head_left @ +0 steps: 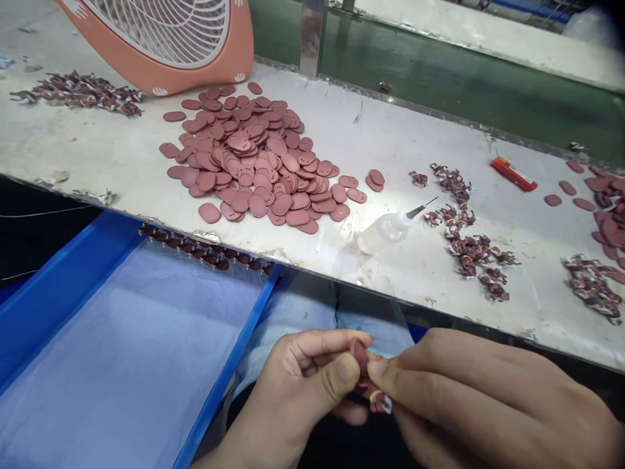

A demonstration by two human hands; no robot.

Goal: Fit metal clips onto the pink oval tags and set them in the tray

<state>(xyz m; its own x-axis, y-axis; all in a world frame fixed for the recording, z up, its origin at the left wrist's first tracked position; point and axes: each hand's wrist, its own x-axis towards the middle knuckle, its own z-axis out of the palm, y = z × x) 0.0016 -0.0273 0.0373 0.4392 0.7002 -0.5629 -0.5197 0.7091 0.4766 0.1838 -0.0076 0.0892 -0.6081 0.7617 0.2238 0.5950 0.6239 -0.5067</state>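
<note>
My left hand (312, 384) pinches a small reddish-brown oval base (359, 354) between thumb and fingers, below the bench edge. Against it, my right hand (469, 384) grips a small brown figure (379, 400) with a white part at its lower end; the fingers hide most of it. Up on the bench lies a large pile of similar oval bases (263, 163). A clear bottle (383, 233) with a thin needle tip stands tilted to the right of the pile. Several small figures (469, 251) are clustered further right.
A pink fan (195, 75) stands at the back left of the white bench (342, 111), near more figures (83, 92). A blue tray (249, 326) with rows of assembled pieces sits below the edge. A red packet (513, 174) and more bases (610, 215) lie right.
</note>
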